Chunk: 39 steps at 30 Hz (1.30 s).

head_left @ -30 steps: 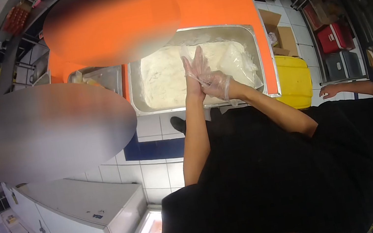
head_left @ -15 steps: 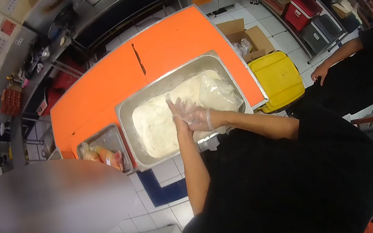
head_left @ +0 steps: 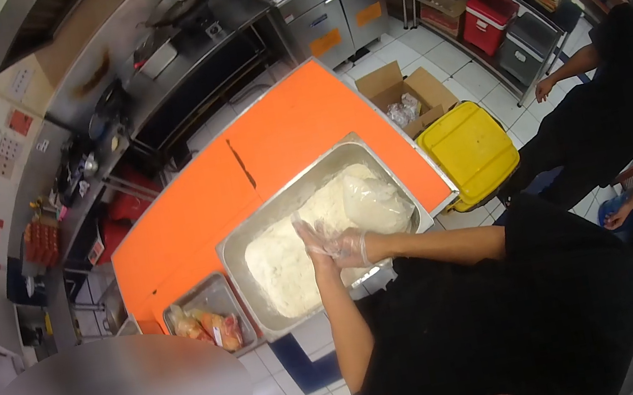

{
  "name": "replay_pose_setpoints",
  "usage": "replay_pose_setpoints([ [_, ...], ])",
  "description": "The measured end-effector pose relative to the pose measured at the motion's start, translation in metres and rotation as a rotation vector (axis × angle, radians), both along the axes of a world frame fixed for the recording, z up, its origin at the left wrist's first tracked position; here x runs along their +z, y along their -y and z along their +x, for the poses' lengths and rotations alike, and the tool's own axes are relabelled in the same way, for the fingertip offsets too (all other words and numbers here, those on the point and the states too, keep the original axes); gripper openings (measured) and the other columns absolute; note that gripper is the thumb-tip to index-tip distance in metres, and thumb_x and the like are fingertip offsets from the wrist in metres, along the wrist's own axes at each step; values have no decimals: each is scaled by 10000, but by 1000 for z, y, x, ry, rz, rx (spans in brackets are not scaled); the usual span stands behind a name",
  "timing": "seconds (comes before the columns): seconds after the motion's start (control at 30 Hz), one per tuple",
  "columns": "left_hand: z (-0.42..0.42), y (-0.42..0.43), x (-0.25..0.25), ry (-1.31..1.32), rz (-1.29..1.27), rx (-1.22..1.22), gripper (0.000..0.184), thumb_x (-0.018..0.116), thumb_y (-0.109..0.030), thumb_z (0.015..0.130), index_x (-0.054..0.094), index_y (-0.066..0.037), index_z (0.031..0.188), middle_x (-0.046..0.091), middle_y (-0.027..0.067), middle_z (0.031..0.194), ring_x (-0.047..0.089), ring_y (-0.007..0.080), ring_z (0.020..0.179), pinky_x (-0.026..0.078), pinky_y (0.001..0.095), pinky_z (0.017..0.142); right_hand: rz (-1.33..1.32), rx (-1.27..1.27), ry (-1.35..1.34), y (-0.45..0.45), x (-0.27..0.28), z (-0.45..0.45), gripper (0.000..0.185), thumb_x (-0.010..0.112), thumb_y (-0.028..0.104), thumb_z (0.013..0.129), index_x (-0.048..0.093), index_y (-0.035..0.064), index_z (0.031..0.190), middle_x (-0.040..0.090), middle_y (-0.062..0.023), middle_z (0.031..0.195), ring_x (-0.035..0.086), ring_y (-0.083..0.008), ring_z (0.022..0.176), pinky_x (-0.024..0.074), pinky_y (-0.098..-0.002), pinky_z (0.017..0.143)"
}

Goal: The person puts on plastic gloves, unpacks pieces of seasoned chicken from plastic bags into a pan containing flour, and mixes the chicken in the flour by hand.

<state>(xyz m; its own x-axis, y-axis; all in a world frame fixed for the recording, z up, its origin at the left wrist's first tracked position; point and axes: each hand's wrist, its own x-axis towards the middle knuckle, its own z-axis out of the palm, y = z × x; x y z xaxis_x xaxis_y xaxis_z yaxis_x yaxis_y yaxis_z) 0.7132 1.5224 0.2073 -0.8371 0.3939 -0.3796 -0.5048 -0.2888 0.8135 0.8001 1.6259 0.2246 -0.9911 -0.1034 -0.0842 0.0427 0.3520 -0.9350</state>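
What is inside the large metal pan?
A pale, flour-like mass fills much of the large metal pan, with a clear plastic bag of pale contents on top. The pan floor below, what the bag covers, and areas behind the left hand and right hand are hidden.

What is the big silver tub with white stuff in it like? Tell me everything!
The tub looks like metal: silvery, rectangular, with rounded corners and a flat rim. It sits upright and open along the near edge of the orange table. Pale, powdery-looking stuff spreads over its bottom, and a clear plastic bag lies at its right end. The gloved left hand and right hand meet above it, seemingly not touching the metal.
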Motion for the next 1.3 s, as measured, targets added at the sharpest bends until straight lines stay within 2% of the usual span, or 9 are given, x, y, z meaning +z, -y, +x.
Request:
replay_pose_setpoints([
  [0.17, -3, 3, -6, 163, 229, 119, 971, 429, -807, 947, 83, -272, 1680, 23, 61, 1753, 187, 361, 1568, 310, 577, 1193, -160, -17, -236, 3, 32, 13, 517, 653, 131, 937, 547, 149, 1442, 669, -106, 1023, 621, -186, 868, 514, -351, 800],
  [0.23, -25, -3, -30, -138, 400, 220, 788, 465, -661, 1022, 175, -292, 1655, 219, 87, 1695, 370, 435, 1454, 375, 627, 1166, -340, 1, -104, 6, 49, 9, 535, 613, 96, 931, 519, 104, 1458, 633, -80, 1076, 574, -149, 872, 484, -308, 793],
  [0.37, -8, -8, 29, 23, 347, 203, 698, 479, -572, 1052, 226, -292, 1639, 252, 104, 1679, 400, 436, 1437, 382, 628, 1158, -902, -71, 289, 9, 96, 7, 573, 534, 24, 921, 463, 16, 1490, 562, -27, 1180, 478, -76, 880, 424, -222, 780],
  [0.43, -16, -6, 6, -143, 213, 143, 703, 510, -558, 1041, 253, -278, 1632, 285, 104, 1664, 393, 434, 1441, 386, 628, 1151, -355, 98, 43, 3, 82, 11, 546, 536, 37, 934, 470, 6, 1475, 546, -32, 1257, 499, -60, 956, 427, -211, 821],
  [0.5, -24, -5, 4, -99, 173, 151, 767, 553, -616, 994, 299, -256, 1622, 311, 90, 1653, 396, 410, 1433, 393, 602, 1131, 83, 28, -314, 3, 33, 5, 304, 699, 57, 914, 676, 129, 1209, 710, -124, 1004, 670, -252, 877, 543, -368, 804],
  [0.57, -28, -5, 7, 7, 170, 198, 833, 585, -678, 951, 337, -238, 1614, 327, 77, 1647, 401, 386, 1423, 398, 576, 1114, -97, 50, -407, -1, 59, 9, 277, 703, 58, 914, 681, 117, 1183, 704, -110, 962, 658, -243, 858, 537, -358, 788],
  [0.63, -26, 8, 12, 106, 584, 130, 844, 578, -701, 943, 349, -238, 1611, 371, 90, 1630, 404, 414, 1436, 396, 596, 1135, -306, 85, -477, 6, 55, 10, 249, 706, 60, 913, 686, 105, 1157, 697, -96, 921, 646, -233, 839, 531, -348, 772],
  [0.83, -25, 19, 64, 0, 920, -25, 841, 431, -734, 988, 285, -226, 1642, 390, 128, 1622, 405, 420, 1451, 361, 582, 1193, -321, -85, -228, -9, 61, 12, 151, 718, 185, 963, 619, 84, 909, 540, 44, 787, 485, -67, 773, 449, -279, 695],
  [1.3, -7, 30, 97, -18, 668, -143, 824, 446, -706, 991, 320, -188, 1619, 385, 161, 1615, 451, 388, 1402, 342, 519, 1189, -430, -508, -48, -33, 67, -42, 244, 760, 226, 963, 674, 34, 1088, 652, 1, 914, 596, -72, 799, 509, -247, 706],
])
